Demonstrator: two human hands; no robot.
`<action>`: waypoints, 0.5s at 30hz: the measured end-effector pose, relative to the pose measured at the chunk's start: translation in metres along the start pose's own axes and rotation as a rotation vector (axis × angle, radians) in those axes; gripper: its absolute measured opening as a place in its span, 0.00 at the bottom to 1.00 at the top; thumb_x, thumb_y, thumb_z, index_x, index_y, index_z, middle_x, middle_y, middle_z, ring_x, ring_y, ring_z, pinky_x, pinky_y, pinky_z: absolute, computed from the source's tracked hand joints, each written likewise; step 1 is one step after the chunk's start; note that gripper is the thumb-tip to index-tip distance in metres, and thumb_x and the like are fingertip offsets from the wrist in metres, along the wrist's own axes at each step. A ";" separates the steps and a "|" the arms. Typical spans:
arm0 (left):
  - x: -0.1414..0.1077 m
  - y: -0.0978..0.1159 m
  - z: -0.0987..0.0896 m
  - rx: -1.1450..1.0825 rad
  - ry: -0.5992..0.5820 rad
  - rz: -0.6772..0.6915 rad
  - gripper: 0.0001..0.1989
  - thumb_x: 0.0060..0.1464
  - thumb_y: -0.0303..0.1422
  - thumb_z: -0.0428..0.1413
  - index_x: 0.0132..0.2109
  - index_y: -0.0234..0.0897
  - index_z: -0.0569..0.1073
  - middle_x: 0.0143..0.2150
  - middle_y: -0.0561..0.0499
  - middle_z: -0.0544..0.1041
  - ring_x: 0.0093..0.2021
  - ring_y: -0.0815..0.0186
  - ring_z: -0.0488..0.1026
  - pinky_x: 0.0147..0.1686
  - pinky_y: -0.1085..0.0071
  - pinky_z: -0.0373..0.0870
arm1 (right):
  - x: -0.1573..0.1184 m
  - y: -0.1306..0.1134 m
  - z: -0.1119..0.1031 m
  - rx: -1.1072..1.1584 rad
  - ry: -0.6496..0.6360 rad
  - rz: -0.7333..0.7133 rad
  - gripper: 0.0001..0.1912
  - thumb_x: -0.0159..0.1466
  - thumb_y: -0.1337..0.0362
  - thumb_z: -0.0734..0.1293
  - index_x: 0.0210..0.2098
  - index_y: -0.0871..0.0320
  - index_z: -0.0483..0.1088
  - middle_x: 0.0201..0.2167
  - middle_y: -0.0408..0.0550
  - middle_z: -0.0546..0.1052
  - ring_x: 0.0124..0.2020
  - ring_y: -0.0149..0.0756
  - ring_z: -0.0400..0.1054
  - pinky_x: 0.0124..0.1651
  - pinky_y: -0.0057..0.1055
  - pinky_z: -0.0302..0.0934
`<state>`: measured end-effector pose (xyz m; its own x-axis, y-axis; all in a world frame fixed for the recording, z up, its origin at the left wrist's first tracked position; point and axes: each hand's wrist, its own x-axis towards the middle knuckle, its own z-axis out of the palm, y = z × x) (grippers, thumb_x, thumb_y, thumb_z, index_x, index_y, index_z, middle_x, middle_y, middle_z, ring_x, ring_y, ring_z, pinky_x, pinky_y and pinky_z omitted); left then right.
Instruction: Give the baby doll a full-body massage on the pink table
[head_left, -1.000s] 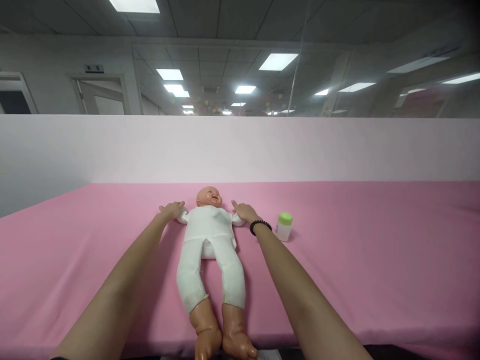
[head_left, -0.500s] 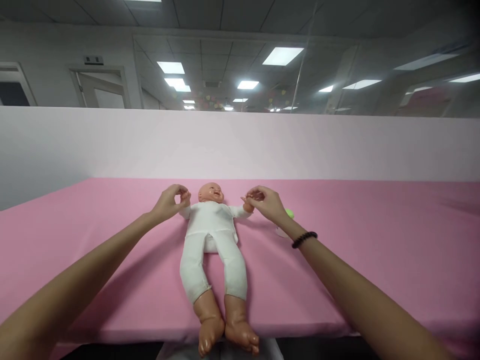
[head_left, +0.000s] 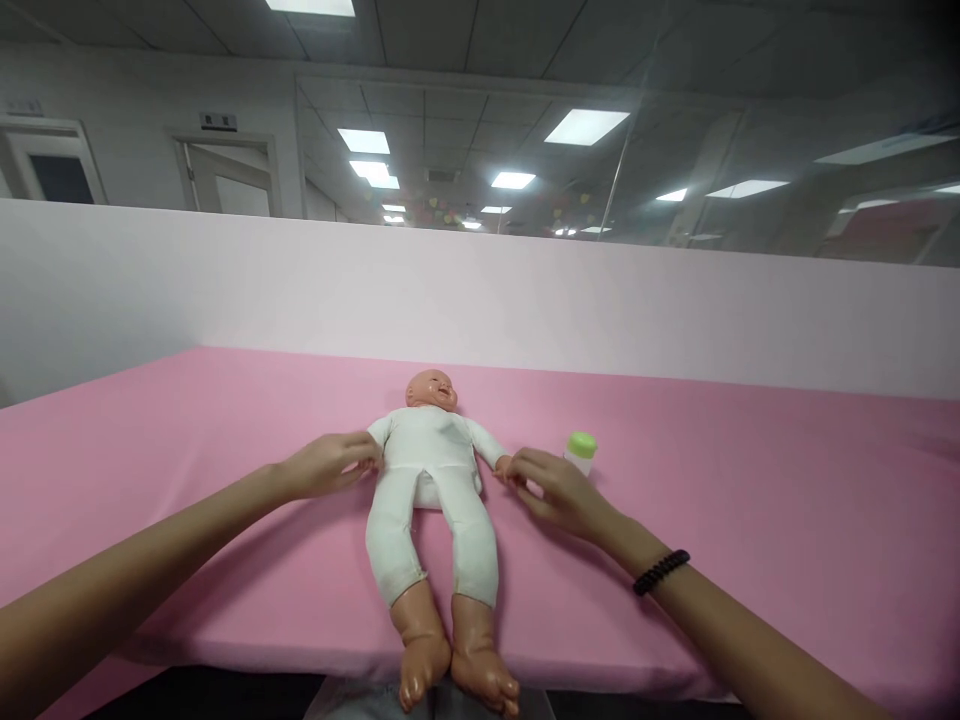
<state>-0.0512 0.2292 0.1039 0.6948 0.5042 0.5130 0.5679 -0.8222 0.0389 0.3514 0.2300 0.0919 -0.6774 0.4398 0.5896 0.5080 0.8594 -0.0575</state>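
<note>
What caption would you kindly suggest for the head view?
Left hand and right hand hold the arms of a white-suited plastic baby doll on pink cloth.

glossy plastic doll [head_left: 435,480] in matt cloth, matt pink tablecloth [head_left: 750,520]

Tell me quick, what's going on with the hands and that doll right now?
Left hand and right hand each pinch one of the doll's hands, arms down by its sides. Doll flat on its back on pink table. Green-capped bottle just behind right hand.
</note>
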 end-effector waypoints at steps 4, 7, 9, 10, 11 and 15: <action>0.033 -0.024 -0.015 -0.357 0.582 -0.399 0.12 0.58 0.38 0.61 0.45 0.40 0.69 0.44 0.50 0.78 0.43 0.62 0.79 0.44 0.66 0.77 | 0.037 0.028 -0.017 0.076 0.405 0.138 0.05 0.66 0.69 0.66 0.41 0.57 0.73 0.37 0.48 0.77 0.38 0.36 0.73 0.40 0.32 0.70; 0.057 -0.053 -0.011 -0.446 0.818 -0.660 0.13 0.54 0.39 0.62 0.41 0.40 0.69 0.47 0.48 0.78 0.44 0.60 0.80 0.43 0.65 0.77 | 0.067 0.057 -0.011 0.132 0.541 0.342 0.05 0.63 0.69 0.66 0.38 0.58 0.74 0.39 0.49 0.78 0.36 0.37 0.75 0.39 0.33 0.71; 0.068 -0.075 0.000 -0.412 0.804 -0.751 0.09 0.54 0.38 0.59 0.40 0.39 0.72 0.47 0.48 0.80 0.44 0.60 0.79 0.47 0.63 0.76 | 0.085 0.075 -0.001 0.132 0.520 0.442 0.06 0.62 0.71 0.65 0.36 0.59 0.74 0.39 0.50 0.78 0.37 0.37 0.75 0.42 0.34 0.71; 0.072 -0.085 0.007 -0.387 0.754 -0.782 0.07 0.54 0.36 0.58 0.40 0.39 0.74 0.47 0.48 0.80 0.46 0.59 0.79 0.49 0.63 0.75 | 0.092 0.082 0.004 0.118 0.495 0.481 0.07 0.61 0.73 0.64 0.35 0.60 0.75 0.39 0.50 0.79 0.38 0.37 0.75 0.44 0.34 0.71; 0.074 -0.095 0.014 -0.356 0.683 -0.815 0.08 0.55 0.36 0.57 0.40 0.39 0.75 0.47 0.48 0.81 0.47 0.59 0.79 0.50 0.63 0.74 | 0.099 0.088 0.009 0.106 0.458 0.524 0.09 0.61 0.74 0.64 0.34 0.60 0.76 0.40 0.51 0.80 0.40 0.38 0.75 0.47 0.33 0.70; 0.075 -0.126 0.043 -0.247 0.269 -0.958 0.17 0.61 0.43 0.49 0.44 0.40 0.78 0.52 0.46 0.81 0.54 0.56 0.77 0.54 0.64 0.71 | 0.114 0.099 0.030 0.152 0.187 0.782 0.10 0.62 0.72 0.64 0.33 0.61 0.79 0.39 0.52 0.82 0.42 0.39 0.76 0.44 0.29 0.66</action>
<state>-0.0517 0.3823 0.1005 -0.1423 0.9267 0.3478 0.7042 -0.1522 0.6935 0.3085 0.3736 0.1291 -0.0507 0.8876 0.4578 0.7100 0.3544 -0.6085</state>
